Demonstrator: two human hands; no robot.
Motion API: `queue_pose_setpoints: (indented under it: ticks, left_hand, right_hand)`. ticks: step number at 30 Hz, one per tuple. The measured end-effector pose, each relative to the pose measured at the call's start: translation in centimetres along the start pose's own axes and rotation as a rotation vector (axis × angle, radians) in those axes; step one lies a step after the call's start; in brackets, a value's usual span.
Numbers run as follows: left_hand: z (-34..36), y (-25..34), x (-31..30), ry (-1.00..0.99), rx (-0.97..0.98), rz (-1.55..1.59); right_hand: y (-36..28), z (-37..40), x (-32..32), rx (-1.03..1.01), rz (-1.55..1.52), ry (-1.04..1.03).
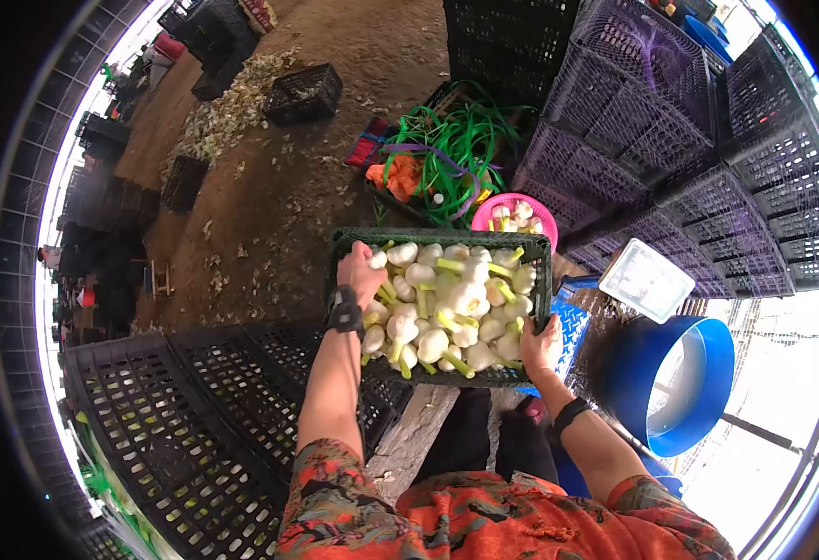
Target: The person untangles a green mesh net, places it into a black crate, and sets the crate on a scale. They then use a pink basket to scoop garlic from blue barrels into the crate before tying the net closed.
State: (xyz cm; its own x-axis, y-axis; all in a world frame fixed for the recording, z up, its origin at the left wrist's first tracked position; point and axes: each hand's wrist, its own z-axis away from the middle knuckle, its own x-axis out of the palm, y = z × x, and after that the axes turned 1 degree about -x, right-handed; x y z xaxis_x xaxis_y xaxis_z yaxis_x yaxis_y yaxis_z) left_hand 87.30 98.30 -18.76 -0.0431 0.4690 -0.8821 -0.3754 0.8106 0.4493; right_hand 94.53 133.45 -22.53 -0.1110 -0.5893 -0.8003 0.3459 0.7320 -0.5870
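A dark plastic crate (447,234) full of white garlic bulbs (470,299) with short green stems is in front of my body. My left hand (363,274) is closed at the crate's upper left, its fingers by the rim and the nearest bulbs. At the lower right, my right hand (542,347) grips the crate's side, the thumb at the rim. Part of the crate's underside is hidden. Just beyond its far edge stands a pink basket (553,224) with more garlic.
Black crates (186,429) stand at the left, and tall stacks (615,112) at the right. A blue tub (615,373) and a scale (647,280) are at the right. Green straps (447,149) lie beyond the garlic crate. Another crate (303,93) sits on the dirt floor.
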Motion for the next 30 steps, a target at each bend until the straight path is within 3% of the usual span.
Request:
queue_pose_setpoints:
  ticks: [1,3,4,9,11,12,13,15,16,18,21,25,27,28,29,30]
  left_hand:
    - [0.3,0.5,-0.4,-0.003,0.004,-0.001]
    - [1.0,1.7,-1.4,0.272,0.207,-0.120]
    - [1.1,2.4,-1.9,0.329,0.202,-0.101]
    - [1.9,0.7,0.2,0.213,0.201,-0.077]
    - [2.2,-0.3,-0.4,0.243,0.469,0.021]
    - [1.4,-2.2,0.2,0.197,0.389,0.225]
    - [0.7,-3.8,1.3,0.142,0.091,0.518]
    - [0.8,-2.2,0.1,0.169,-0.102,0.403]
    - [0.6,-1.6,-0.1,0.170,-0.102,0.405]
    - [-0.1,-0.9,-0.1,-0.125,-0.074,0.347]
    - [-0.1,-0.1,-1.2,-0.100,-0.025,0.091]
    - [-0.1,-1.4,-1.3,-0.032,-0.144,0.239]
    - [-0.6,-2.6,-1.2,-0.087,-0.017,0.164]
    - [0.0,-2.3,-1.3,-0.189,0.029,0.320]
    - [-0.4,-3.2,0.1,-0.161,0.121,0.170]
    - [-0.6,-2.4,0.1,-0.164,0.073,0.080]
  right_hand:
    - [-0.1,-0.1,-0.2,0.006,-0.016,-0.022]
    - [0.0,-0.2,0.0,0.013,-0.034,-0.042]
    - [0.0,-0.1,0.3,-0.002,-0.021,0.006]
    - [-0.7,-0.4,0.1,0.049,-0.007,-0.005]
    - [-0.4,-0.3,0.3,0.003,0.022,0.032]
    - [-0.2,-0.2,0.6,-0.017,0.015,0.061]
    - [0.1,-0.2,0.9,-0.016,0.011,0.062]
    - [0.1,-0.1,0.8,-0.017,0.007,0.057]
    - [0.1,-0.2,0.8,-0.016,0.009,0.048]
    - [-0.2,-0.3,0.6,-0.006,0.009,0.035]
    - [-0.5,-0.2,0.2,0.012,0.002,0.006]
    - [0.0,-0.2,0.8,0.016,0.030,0.030]
    - [-0.1,0.0,0.7,-0.005,0.048,0.043]
    - [0.3,0.2,1.0,-0.007,0.056,0.049]
    - [0.2,-0.2,1.2,-0.019,0.054,0.063]
    - [0.0,-0.4,1.3,-0.023,0.052,0.061]
